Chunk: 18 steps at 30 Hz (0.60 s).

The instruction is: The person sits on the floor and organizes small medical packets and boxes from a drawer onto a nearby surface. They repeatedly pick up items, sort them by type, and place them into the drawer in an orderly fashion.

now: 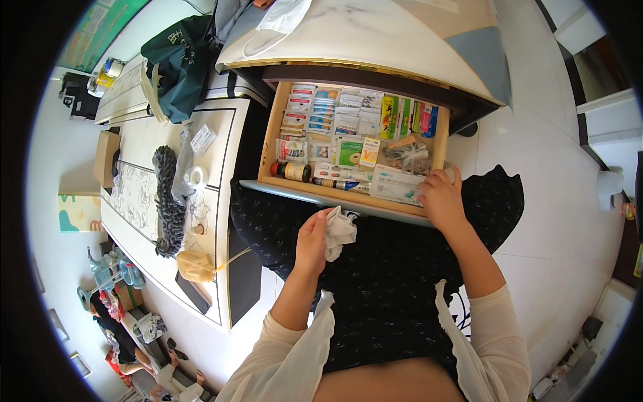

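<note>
My left hand (313,242) is closed on a crumpled off-white cloth (340,234), held above my lap in front of the pulled-out drawer (268,144). My right hand (443,199) is at the drawer's front right corner. Its fingers are bent against the right end of a flat white box (396,185) with green print, which lies over other things in the drawer. Behind that box are a clear bag (410,155) of small items, a green packet (349,152) and a yellow-and-white box (370,152). A dark bottle (291,171) with a red cap lies at the front left.
Rows of small sachets (298,110) and bright slim packs (395,117) fill the drawer's back. A marble-patterned tabletop (375,33) overhangs it. On the left cabinet are a tape roll (196,177), a dark furry strip (167,201) and a dark green bag (181,70). Another person (124,338) sits far left.
</note>
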Motion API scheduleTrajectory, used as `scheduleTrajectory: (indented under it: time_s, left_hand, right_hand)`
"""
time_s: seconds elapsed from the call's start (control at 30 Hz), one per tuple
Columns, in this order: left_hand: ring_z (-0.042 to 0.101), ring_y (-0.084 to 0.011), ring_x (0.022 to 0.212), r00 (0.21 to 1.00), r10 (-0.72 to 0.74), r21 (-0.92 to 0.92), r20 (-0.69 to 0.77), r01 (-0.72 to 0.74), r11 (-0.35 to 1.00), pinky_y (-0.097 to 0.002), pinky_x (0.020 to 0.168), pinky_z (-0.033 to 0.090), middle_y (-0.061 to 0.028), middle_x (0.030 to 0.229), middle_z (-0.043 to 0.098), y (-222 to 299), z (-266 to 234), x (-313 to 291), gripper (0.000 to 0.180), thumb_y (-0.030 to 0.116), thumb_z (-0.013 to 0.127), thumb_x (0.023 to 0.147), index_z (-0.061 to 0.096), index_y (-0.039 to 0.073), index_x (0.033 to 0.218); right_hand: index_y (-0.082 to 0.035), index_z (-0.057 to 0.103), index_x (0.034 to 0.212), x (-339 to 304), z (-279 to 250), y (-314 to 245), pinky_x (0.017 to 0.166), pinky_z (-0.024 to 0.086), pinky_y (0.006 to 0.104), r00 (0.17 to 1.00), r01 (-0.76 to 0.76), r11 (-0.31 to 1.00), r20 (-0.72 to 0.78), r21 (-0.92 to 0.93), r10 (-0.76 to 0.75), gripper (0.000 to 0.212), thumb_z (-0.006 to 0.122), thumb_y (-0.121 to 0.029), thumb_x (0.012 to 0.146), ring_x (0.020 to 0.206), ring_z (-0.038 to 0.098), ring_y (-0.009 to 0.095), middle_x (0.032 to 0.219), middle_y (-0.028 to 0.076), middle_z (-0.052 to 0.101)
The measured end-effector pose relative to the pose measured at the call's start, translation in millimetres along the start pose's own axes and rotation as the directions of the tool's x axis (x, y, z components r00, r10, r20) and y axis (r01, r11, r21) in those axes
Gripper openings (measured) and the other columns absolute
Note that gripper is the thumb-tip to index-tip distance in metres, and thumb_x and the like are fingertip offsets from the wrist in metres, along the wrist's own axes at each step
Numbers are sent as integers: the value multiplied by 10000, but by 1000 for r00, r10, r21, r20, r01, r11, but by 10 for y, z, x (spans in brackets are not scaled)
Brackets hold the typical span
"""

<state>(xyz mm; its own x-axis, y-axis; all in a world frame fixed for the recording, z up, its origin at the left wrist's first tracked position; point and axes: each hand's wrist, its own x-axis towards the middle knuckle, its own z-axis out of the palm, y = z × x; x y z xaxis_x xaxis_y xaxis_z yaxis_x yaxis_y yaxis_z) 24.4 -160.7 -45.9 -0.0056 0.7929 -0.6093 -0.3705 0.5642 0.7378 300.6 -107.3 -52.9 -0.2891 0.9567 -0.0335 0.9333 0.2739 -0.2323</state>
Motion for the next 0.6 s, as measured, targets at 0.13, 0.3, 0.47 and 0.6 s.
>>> scheduleTrajectory:
  time_s: [0.13,0.3,0.47,0.6]
  left_hand:
    - [612,-158,867,998,-53,-106,46,58,993,-275,764,501,-100,991,619,176,15,-77,324,194,485,938,513,-35,1166]
    - [604,-150,887,995,67,29,67,-70,997,-272,774,499,-97,1014,604,343,4,-109,345,31,582,852,504,-29,1182]
    - [593,-135,875,746,544,387,-384,-405,828,-270,767,487,-95,954,630,445,-131,54,250,68,592,858,579,-29,1089]
    - [614,-309,910,356,899,892,-256,-270,361,-354,802,485,-188,1007,623,677,-575,325,274,24,570,827,583,-1,1100]
  right_hand:
    - [-60,635,938,-29,-112,-59,957,340,458,991,42,973,-132,225,-12,216,669,-116,732,1019,517,255,945,87,598]
    - [-19,610,981,-130,-192,-350,837,437,386,990,126,804,-123,581,-67,253,662,-63,738,948,547,300,974,121,598]
    - [-4,590,1014,-124,-131,-555,867,433,399,966,251,822,-193,511,-175,291,654,-45,733,999,534,302,1028,122,587]
    - [-14,588,1041,-189,27,-511,915,409,426,963,252,886,-193,390,-189,326,656,-58,725,1057,509,307,1080,124,572]
